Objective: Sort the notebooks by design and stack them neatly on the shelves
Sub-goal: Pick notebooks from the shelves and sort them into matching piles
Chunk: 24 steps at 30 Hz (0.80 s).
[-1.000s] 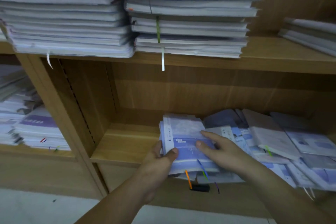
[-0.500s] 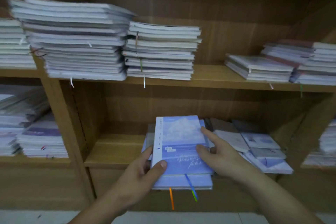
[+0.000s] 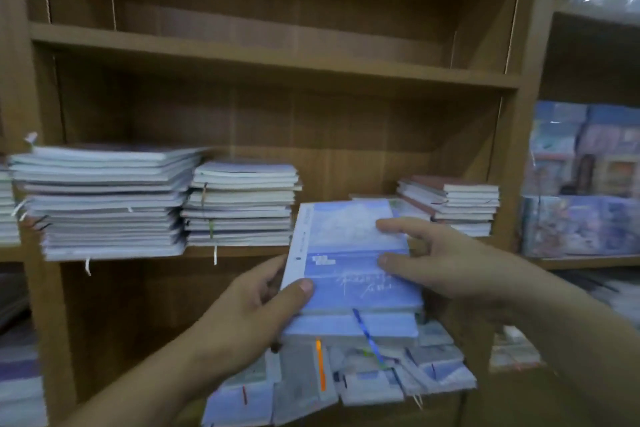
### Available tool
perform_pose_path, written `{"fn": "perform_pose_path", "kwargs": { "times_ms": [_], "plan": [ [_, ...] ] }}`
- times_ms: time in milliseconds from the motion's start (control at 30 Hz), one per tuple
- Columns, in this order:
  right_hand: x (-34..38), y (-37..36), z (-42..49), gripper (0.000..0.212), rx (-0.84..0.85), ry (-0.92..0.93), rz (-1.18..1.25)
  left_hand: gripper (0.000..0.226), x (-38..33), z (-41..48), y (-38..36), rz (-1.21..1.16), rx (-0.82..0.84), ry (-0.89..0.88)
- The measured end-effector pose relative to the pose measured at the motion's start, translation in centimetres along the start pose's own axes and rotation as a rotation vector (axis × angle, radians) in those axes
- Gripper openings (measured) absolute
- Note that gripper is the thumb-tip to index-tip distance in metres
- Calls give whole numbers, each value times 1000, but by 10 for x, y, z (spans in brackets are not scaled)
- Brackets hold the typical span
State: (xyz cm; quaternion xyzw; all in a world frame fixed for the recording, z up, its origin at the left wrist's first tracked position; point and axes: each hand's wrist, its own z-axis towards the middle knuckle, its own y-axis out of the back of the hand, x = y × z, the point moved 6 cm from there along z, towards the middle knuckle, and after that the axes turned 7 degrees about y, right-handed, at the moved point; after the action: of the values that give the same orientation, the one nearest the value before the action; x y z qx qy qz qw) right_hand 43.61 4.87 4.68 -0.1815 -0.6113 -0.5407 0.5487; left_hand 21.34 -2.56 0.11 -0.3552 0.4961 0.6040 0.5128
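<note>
Carrying blue notebooks (image 3: 349, 253), fingers of left hand (image 3: 242, 315) and right hand (image 3: 446, 263) grasping them; neat stacks (image 3: 104, 201) at 9 o'clock look done (messy pile (image 3: 346, 381) at 6 o'clock left to sort).

blue notebooks (image 3: 349, 274), small stack, held level

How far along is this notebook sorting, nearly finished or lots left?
Partly done, I'd guess. Done: a tall stack, a middle stack and a right stack sit on the middle shelf. In hand: the left hand and right hand hold a few blue notebooks together in front of that shelf. Left: a loose heap of notebooks lies jumbled below, seemingly unsorted.
</note>
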Motion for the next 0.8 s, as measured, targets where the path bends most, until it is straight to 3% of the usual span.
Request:
{"fn": "perform_pose_path", "kwargs": {
  "times_ms": [100, 167, 333, 500, 567, 667, 733, 800],
  "plan": [
    [4, 36, 30, 43, -250, 62, -46, 23, -16, 47, -11, 14, -88, -48],
    [-1, 55, 53, 39, -321, 51, -49, 22, -19, 87, -20, 11, -142, -45],
    [-14, 97, 101, 46, -401, -13, 46, 33, -9, 185, -31, 10, -223, 86],
    [-23, 124, 130, 65, -343, 4, -35, 29, 1, 251, -44, -31, -282, 117],
    [-29, 126, 134, 72, -313, 73, -137, 35, 8, 268, -47, 39, -327, 102],
    [-42, 126, 135, 73, -298, 150, -510, 75, 18, 286, -49, 366, -345, 104],
    [-55, 126, 137, 71, -303, 162, -791, 76, 17, 288, -47, 481, -376, 85],
    [-65, 128, 138, 66, -314, 196, -909, 69, 17, 282, -45, 499, -391, -1]
  ]
}}
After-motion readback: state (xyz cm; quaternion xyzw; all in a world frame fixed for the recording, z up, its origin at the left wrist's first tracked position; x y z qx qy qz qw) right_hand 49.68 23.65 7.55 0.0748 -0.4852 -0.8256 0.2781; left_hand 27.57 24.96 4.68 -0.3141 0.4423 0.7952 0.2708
